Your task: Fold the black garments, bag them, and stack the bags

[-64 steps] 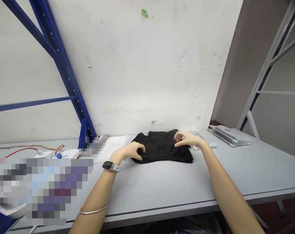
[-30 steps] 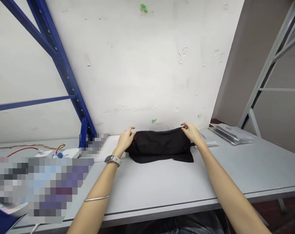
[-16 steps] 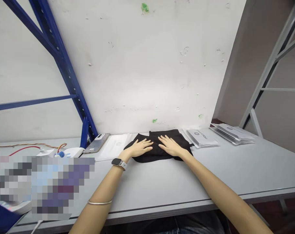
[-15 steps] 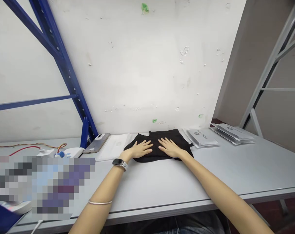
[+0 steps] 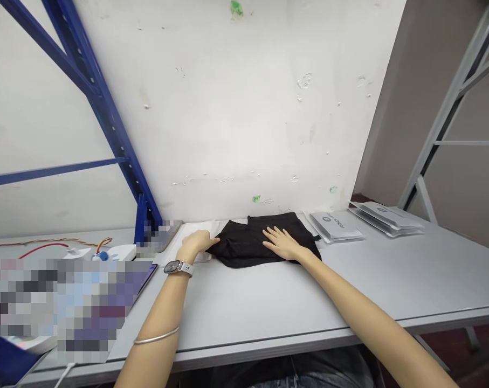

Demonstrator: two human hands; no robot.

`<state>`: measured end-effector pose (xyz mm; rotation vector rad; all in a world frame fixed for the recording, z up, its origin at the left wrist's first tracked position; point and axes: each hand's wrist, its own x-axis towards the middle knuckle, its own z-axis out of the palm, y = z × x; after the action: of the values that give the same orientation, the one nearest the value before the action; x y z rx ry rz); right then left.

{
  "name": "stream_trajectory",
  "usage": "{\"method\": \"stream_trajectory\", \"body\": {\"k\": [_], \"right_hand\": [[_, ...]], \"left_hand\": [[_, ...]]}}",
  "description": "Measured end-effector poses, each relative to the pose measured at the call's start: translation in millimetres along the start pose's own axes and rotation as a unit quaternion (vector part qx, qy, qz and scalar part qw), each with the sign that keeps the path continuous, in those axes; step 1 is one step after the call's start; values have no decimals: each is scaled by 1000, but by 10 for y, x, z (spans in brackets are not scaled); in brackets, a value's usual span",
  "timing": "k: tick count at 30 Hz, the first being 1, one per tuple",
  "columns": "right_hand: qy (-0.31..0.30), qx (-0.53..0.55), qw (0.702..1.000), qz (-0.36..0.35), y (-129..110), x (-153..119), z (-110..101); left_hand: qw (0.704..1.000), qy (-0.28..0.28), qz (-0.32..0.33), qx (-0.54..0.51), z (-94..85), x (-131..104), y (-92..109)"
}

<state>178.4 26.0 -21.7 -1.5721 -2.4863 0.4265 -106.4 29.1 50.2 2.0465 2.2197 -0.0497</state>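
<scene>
A black piece of fabric (image 5: pixel 250 242), seemingly a folded garment, lies on the grey table against the wall. My left hand (image 5: pixel 198 242) is closed on its left corner, pinching the cloth between thumb and fingers. Flat on the right part of the fabric rests my right hand (image 5: pixel 283 245), fingers spread, holding nothing. Beneath and behind my left hand lies a white flat packet (image 5: pixel 183 231), partly hidden by the hand. A short black strap or tab sticks out at the fabric's right edge.
Flat printed packets (image 5: pixel 336 226) lie right of the fabric, with a further stack (image 5: pixel 390 218) beyond them. A phone (image 5: pixel 170 236) lies at the left back, partly blurred. Power strip and cables (image 5: pixel 102 254) are at the left, near the blue rack post (image 5: pixel 125 140).
My left hand has slid left from lying flat on the fabric to its left corner and closed there. My right hand stays in place. The view has shifted slightly.
</scene>
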Motion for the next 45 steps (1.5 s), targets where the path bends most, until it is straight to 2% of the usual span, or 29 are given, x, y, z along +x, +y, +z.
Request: {"method": "stream_trajectory", "body": {"k": [4,6,8,11,12,14,17,20,22,25,28,31,34,37,41,43,45], "right_hand": [[2,5,1000,3,-16,-23,-17],[4,6,1000,3,-13,-26,-12],[8,7,1000,0,1,-20,7],[22,12,1000,-6,23,0,43],[34,16,999,-11,22,5,47],[80,28,996,-35,-12,3,34],[153,91,978,-106,-162,-32,-31],[150,187,953,-184,-384,-67,-63],[162,246,936,-193,-517,-54,-28],[228,327,909,-120,-629,19,66],[273,408,871,-27,-621,82,100],[259,515,816,31,-531,60,32],[235,574,781,79,-399,-22,-88],[204,563,793,109,-244,-83,-200],[163,493,839,163,-22,-105,-301],[168,380,889,194,68,-121,-341],[204,199,938,196,118,-140,-373]], "left_hand": [[996,-66,23,-53,-21,-3,-35],[995,-67,33,-62,-56,-54,6],[999,-4,28,-43,-90,-138,105],[984,177,19,17,-102,-297,361],[976,215,29,30,-93,-349,463],[967,245,53,42,-59,-434,665],[957,274,88,32,10,-497,898],[946,299,125,-10,91,-492,1024],[935,312,163,-50,146,-477,1073],[907,327,237,-114,214,-466,1130],[879,331,300,-167,247,-470,1163],[861,321,327,-219,262,-462,1148],[865,274,335,-253,298,-428,1095],[873,202,378,-232,369,-370,1039],[877,120,440,-150,481,-282,980],[881,80,453,-111,528,-242,950],[884,49,457,-87,562,-213,924]]}}
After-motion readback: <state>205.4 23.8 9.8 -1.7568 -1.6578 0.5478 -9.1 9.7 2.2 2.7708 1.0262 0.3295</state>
